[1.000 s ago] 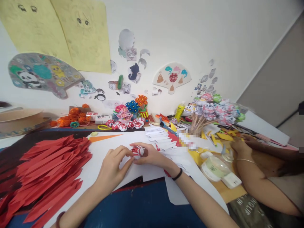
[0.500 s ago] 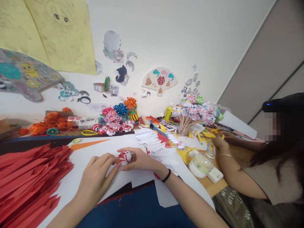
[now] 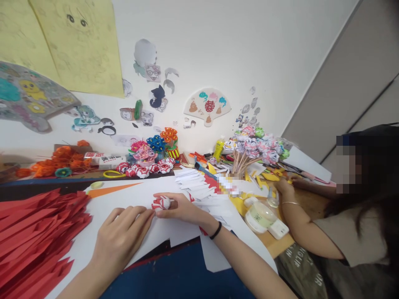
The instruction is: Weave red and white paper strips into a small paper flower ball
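Note:
A small red-and-white paper flower point(image 3: 161, 202) is held above the white paper sheet. My right hand point(image 3: 182, 209) curls around its right side, thumb below and fingers over the top. Close on the other side is my left hand point(image 3: 124, 232), its fingers bent and pressed together, with the tips pinched at the flower's lower left edge. Exactly which part of the flower lies between those tips is hidden. Folded white paper strips point(image 3: 190, 182) lie just beyond my right hand. To the left a large pile of folded red paper strips point(image 3: 40, 228) rests on the sheet.
Several red-and-white paper flowers point(image 3: 141, 171) line the back, near orange flowers point(image 3: 67, 160). A bunch of pale paper flowers on sticks point(image 3: 246, 160) lies at back right. A round glue jar point(image 3: 258, 216) stands beside a white box point(image 3: 278, 229). A co-worker's arm point(image 3: 311, 230) rests at right.
The view has shifted slightly, moving the scene a little left. My left fingers have drawn closer together and lower at the flower, which shows more of its red-striped side.

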`<state>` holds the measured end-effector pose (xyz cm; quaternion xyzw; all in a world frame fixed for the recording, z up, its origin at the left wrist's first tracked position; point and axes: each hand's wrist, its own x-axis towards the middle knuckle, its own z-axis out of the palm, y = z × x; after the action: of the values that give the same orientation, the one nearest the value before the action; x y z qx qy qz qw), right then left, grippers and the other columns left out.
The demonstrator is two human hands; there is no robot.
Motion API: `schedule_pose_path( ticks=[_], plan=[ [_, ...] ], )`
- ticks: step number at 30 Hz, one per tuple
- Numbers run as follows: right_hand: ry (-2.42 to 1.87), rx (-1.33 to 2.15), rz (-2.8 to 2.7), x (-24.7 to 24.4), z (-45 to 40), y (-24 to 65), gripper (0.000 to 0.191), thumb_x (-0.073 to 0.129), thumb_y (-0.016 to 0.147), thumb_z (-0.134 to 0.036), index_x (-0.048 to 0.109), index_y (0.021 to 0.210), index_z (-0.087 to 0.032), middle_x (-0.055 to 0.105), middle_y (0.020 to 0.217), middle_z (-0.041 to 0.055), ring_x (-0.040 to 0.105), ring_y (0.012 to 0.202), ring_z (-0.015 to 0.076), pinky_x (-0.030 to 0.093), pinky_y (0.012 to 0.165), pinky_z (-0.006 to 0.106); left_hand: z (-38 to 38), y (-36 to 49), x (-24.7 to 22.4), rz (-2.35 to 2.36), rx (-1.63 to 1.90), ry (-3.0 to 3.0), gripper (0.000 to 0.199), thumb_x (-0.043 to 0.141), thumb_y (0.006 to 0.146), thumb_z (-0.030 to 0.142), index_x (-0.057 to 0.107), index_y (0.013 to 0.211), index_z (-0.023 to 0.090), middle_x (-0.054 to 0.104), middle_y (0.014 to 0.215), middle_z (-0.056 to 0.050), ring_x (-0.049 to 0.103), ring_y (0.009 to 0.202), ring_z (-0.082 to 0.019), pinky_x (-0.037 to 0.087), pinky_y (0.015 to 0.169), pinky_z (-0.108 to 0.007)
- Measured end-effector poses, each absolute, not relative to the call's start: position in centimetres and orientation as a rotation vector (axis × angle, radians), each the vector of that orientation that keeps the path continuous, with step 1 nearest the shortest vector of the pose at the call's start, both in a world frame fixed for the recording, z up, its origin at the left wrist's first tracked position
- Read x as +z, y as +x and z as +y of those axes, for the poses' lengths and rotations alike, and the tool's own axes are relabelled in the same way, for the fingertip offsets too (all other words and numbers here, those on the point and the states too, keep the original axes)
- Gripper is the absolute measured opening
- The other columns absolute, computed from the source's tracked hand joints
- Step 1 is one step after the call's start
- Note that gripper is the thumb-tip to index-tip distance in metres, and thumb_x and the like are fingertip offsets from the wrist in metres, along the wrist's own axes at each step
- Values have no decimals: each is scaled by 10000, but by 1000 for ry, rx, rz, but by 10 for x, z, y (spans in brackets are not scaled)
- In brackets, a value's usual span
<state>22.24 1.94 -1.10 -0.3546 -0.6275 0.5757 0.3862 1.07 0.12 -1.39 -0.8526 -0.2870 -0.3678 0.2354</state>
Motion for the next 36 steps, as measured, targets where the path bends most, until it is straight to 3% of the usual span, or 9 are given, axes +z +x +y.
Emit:
schedule_pose_path(
  ticks=[13,20,26,36],
  plan=[
    [-921,1441,-1604,-16,23,222,729,812,649,-467,581,1292,-213,677,1034,36,644,933,195,500,912,377,5,6,-22,-645,-872,-2390,264,457,916,82,602,1107,193,676,904,-57,578,751,-200,387,725,-361],
    [-898,1459,-1632,-17,23,224,722,819,650,-429,574,1299,-226,668,1056,32,630,952,188,489,898,351,4,14,-19,-958,-1244,-2578,131,540,924,256,650,986,222,672,893,-20,540,681,-151,395,669,-295],
    [-821,1486,-1662,-19,25,226,742,821,659,-383,543,1331,-231,662,1125,48,620,994,193,478,911,353,6,18,-12,-1416,-1422,-2818,265,530,905,447,653,852,218,644,767,12,516,605,-128,416,603,-246],
    [-806,1455,-1699,-18,25,227,780,808,685,-364,483,1384,-239,651,1147,57,617,978,189,478,882,347,9,17,-12,-1477,-1504,-2950,269,602,850,483,675,863,224,644,794,8,530,661,-136,394,608,-242]
  ],
)
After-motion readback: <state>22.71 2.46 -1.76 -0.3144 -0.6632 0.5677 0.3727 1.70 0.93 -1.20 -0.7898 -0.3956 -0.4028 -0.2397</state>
